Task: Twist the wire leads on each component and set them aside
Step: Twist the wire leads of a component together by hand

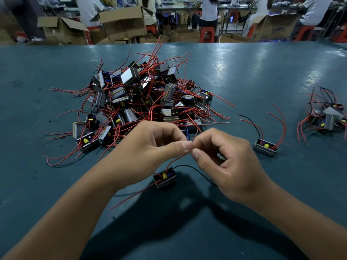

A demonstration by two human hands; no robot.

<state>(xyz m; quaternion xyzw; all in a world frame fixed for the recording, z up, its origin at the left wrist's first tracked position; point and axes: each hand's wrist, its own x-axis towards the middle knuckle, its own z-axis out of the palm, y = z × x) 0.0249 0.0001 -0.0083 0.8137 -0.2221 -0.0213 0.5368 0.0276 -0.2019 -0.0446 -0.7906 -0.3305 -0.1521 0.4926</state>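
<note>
A red wire lead (pixel 175 160) is pinched between both hands above a small component (pixel 165 178) on the green table (pixel 244 72).

The left hand (pixel 150 145) and right hand (pixel 225 158) are held tip to tip, thumb and forefinger of each curled onto the end of the lead; the component is seen resting on the table just below the hands, with a black lead (pixel 195 170) curving off to its right and another red lead trailing to the lower left; a large pile of components (pixel 142 98) is heaped just beyond the hands; a single component (pixel 265 147) lies to the right, and a smaller group (pixel 326 117) is set near the right edge; cardboard boxes (pixel 123 22) and seated people are seen beyond the table.
</note>
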